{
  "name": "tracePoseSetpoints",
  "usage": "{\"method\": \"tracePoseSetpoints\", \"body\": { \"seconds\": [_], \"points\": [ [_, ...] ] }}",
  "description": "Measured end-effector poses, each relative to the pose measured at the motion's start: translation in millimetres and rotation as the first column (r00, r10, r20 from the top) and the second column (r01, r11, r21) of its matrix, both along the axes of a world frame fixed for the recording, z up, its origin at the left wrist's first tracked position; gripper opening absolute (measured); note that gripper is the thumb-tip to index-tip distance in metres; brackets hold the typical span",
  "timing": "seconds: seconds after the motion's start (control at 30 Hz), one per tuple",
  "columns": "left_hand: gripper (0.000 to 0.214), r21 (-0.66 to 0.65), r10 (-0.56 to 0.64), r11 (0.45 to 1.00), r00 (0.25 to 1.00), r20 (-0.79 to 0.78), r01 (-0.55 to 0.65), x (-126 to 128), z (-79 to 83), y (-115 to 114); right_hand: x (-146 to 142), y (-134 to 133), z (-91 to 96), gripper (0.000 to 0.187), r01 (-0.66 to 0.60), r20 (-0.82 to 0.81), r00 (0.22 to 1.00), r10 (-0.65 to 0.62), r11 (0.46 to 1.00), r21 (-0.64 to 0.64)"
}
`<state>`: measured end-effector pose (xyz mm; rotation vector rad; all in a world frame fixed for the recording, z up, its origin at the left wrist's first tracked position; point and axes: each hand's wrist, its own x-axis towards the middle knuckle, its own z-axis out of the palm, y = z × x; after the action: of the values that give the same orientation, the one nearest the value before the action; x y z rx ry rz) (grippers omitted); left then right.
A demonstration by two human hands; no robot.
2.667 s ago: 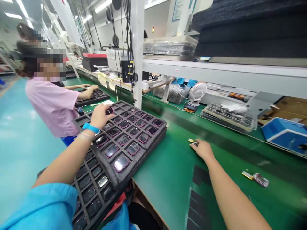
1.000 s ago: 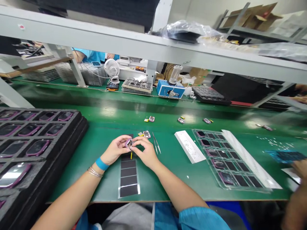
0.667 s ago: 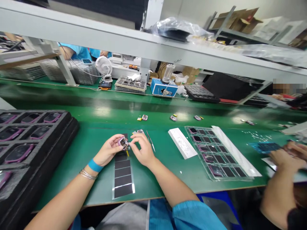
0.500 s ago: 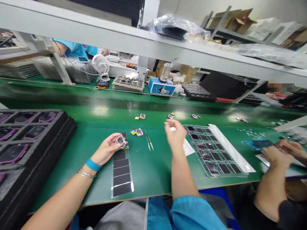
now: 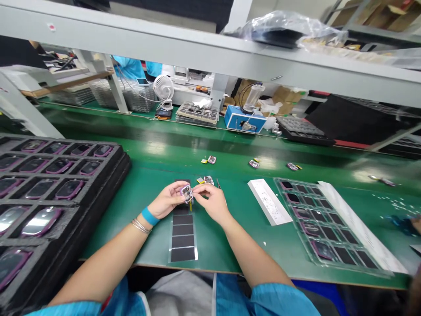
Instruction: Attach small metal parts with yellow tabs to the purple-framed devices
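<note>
My left hand [image 5: 167, 202] grips a small purple watch case [image 5: 186, 193] with a thin yellow strip hanging from it, held just above the green bench. My right hand [image 5: 212, 202] is pinched at the case's right side, fingertips touching it. Under both hands lies a strip of black adhesive squares [image 5: 183, 233]. A second small case [image 5: 208, 180] with a yellow tab lies just beyond my fingers. Tweezers are mostly hidden behind my right hand.
A stack of black foam trays [image 5: 108, 175] with purple watch cases fills the left. A white strip [image 5: 269, 207] and a clear tray [image 5: 325, 230] lie to the right. Several small cases [image 5: 212, 159] sit on the conveyor belt [image 5: 164, 153]. A blue device [image 5: 245, 123] and fan [image 5: 163, 86] stand behind.
My right hand reached right toward the white strip half a second ago and has come back to the case in my left hand. The view has swung back left.
</note>
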<state>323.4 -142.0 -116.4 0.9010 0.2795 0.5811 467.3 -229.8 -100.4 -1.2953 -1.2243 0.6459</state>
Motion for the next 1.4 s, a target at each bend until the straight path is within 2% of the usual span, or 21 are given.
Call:
{"method": "tracePoseSetpoints", "body": {
  "seconds": [0.1,0.2,0.37,0.43,0.47,0.53,0.6,0.63,0.67,0.73,0.8,0.83,0.93,1.07,1.23,1.3,1.4],
  "points": [
    [0.044,0.037,0.014,0.999,1.000,-0.009,-0.014,0.4,0.3,0.8,2.3,-3.9,0.2,0.008,0.025,0.029,0.999,-0.026,0.999,0.025],
    [0.044,0.098,0.035,0.995,0.999,-0.038,-0.031,0.8,-0.3,1.4,5.4,-7.0,-0.6,0.006,0.071,0.163,0.983,-0.081,0.995,0.071],
    [0.045,0.182,0.097,0.980,0.992,-0.084,-0.080,1.3,-4.4,1.9,-5.9,-8.0,-10.4,0.014,0.116,0.474,0.859,-0.191,0.976,0.183],
    [0.045,0.189,0.110,0.978,0.989,-0.096,-0.090,1.7,-5.5,1.9,-10.0,-6.7,-15.2,0.016,0.127,0.546,0.811,-0.209,0.975,0.184],
    [0.045,0.184,0.112,0.979,0.989,-0.099,-0.093,1.9,-5.4,1.8,-11.0,-5.6,-17.3,0.016,0.132,0.546,0.812,-0.207,0.976,0.175],
    [0.045,0.155,0.110,0.983,0.989,-0.094,-0.095,1.9,-4.0,1.7,-11.2,-2.6,-20.3,0.012,0.132,0.433,0.884,-0.174,0.983,0.127],
    [0.044,0.119,0.107,0.988,0.992,-0.073,-0.098,1.4,-1.4,2.0,-9.7,0.4,-22.0,0.004,0.100,0.125,0.987,-0.103,0.994,0.032],
    [0.044,0.104,0.106,0.990,0.992,-0.062,-0.099,0.9,-0.1,2.6,-8.6,1.4,-22.5,0.015,0.039,-0.076,0.996,-0.042,0.998,-0.039],
    [0.044,0.092,0.106,0.991,0.993,-0.054,-0.101,0.2,1.0,3.5,-7.5,2.0,-22.7,0.027,-0.058,-0.274,0.961,0.024,0.992,-0.116],
    [0.043,0.071,0.113,0.991,0.992,-0.049,-0.110,-1.5,2.1,6.2,-5.3,2.2,-22.2,0.043,-0.290,-0.561,0.821,0.111,0.926,-0.241],
    [0.043,0.046,0.123,0.992,0.991,-0.052,-0.120,-3.3,2.0,9.5,-2.7,1.5,-20.4,0.042,-0.426,-0.670,0.734,0.117,0.847,-0.319],
    [0.043,0.033,0.126,0.992,0.991,-0.053,-0.124,-4.1,1.7,11.1,-0.9,1.0,-18.9,0.037,-0.433,-0.680,0.726,0.099,0.835,-0.340],
    [0.042,0.001,0.116,0.993,0.992,-0.052,-0.116,-5.6,0.9,13.9,6.6,-0.3,-13.0,0.033,-0.340,-0.645,0.763,0.044,0.876,-0.342],
    [0.043,-0.033,0.062,0.997,0.995,-0.074,-0.064,-5.1,0.4,12.9,17.8,-2.4,-4.9,0.044,-0.221,-0.587,0.810,0.015,0.934,-0.281],
    [0.041,-0.063,-0.038,0.997,0.997,-0.071,0.033,-2.9,-0.7,9.7,19.4,-4.3,-1.8,0.037,-0.109,-0.465,0.885,0.014,0.978,-0.178],
    [0.042,-0.062,-0.108,0.993,0.991,-0.076,0.104,-2.5,-1.7,8.6,15.6,-5.4,-1.7,0.030,-0.053,-0.327,0.945,0.023,0.995,-0.081],
    [0.044,-0.057,-0.192,0.981,0.976,-0.102,0.187,-2.4,-3.8,7.0,9.0,-7.5,0.6,0.018,0.008,0.017,1.000,-0.009,0.999,0.053]
  ]
}}
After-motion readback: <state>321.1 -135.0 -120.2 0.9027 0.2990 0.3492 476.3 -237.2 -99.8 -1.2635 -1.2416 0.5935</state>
